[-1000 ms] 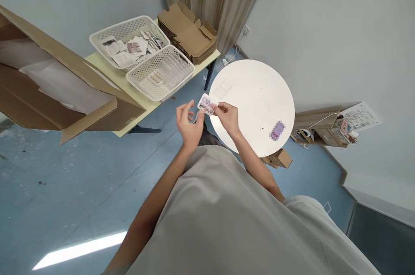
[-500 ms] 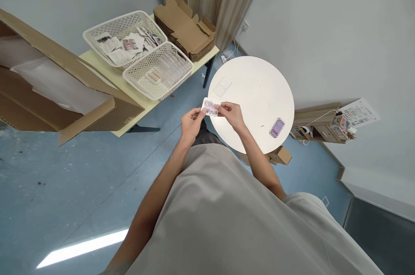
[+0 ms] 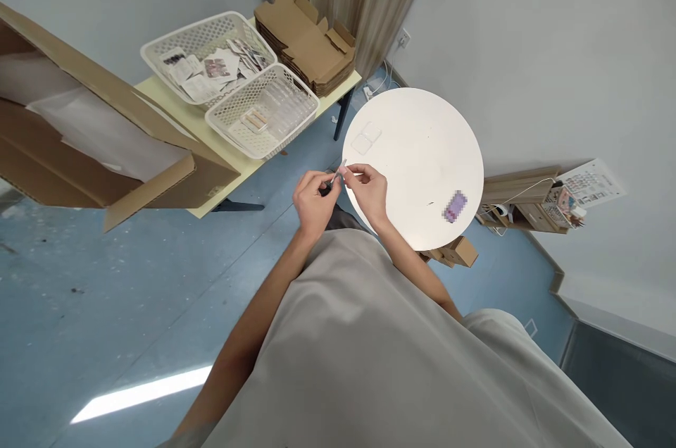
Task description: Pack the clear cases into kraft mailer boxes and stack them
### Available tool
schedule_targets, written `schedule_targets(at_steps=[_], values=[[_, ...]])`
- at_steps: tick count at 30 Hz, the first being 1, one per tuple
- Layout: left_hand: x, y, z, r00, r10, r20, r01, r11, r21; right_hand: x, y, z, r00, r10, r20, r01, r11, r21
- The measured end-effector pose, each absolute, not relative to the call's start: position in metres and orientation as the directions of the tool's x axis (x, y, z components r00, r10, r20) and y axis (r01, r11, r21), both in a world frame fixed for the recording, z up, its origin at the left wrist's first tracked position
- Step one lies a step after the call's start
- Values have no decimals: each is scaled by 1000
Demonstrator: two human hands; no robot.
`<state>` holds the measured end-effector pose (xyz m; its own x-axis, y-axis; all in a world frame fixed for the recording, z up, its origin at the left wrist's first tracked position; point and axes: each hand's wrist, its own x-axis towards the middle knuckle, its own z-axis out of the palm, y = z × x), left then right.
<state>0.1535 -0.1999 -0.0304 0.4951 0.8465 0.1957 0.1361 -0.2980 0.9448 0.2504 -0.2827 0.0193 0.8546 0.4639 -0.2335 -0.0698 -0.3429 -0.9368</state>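
One small, thin, whitish flat piece (image 3: 339, 172) is seen almost edge-on, so print on its face cannot be read. It is held up by the left edge of the round white table (image 3: 417, 159). The left hand (image 3: 315, 204) pinches it with thumb and forefinger, other fingers curled; the right hand (image 3: 369, 194) pinches its upper end in the same manner. Both wrists point inward. Near the table's upper left edge lies a clear, squarish plastic case (image 3: 364, 139); near the lower right edge, a purple object (image 3: 455, 207) is pixelated. Beyond, a white printed sheet (image 3: 593, 182) has lettering too small to read.
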Motion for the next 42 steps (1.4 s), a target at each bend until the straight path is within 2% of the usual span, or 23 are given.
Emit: schedule_targets(at_steps=[5, 10, 13, 16, 19, 22, 28, 32, 38, 42], values=[[150, -188, -46, 524, 779, 344, 187, -500, 846, 252, -270, 11, 837, 473, -274, -105, -353, -930], [147, -174, -45, 556, 752, 355, 201, -536, 820, 264, -255, 2, 814, 489, -313, -170, -316, -933], [147, -166, -35, 464, 847, 259, 222, -395, 891, 279, -248, 2, 800, 517, -305, -160, -307, -938], [151, -156, -30, 392, 916, 90, 167, -167, 972, 295, -246, 5, 732, 615, -294, -144, -282, -949], [159, -148, -32, 426, 903, -63, 76, 34, 997, 306, -248, 7, 670, 680, -298, -127, -290, -949], [169, -147, -35, 468, 875, -123, 34, 122, 992, 312, -254, 1, 661, 683, -311, -120, -313, -942], [181, -154, -44, 563, 825, -52, 69, 16, 997, 319, -274, -16, 738, 606, -298, -134, -301, -944], [188, -153, -53, 634, 773, -1, 115, -93, 989, 321, -286, -22, 759, 553, -343, -211, -290, -934], [209, -147, -63, 725, 689, 8, 141, -159, 977, 326, -294, -31, 784, 483, -390, -274, -295, -915], [229, -136, -69, 760, 647, -66, 203, -139, 969, 337, -292, -40, 795, 443, -416, -304, -302, -903]])
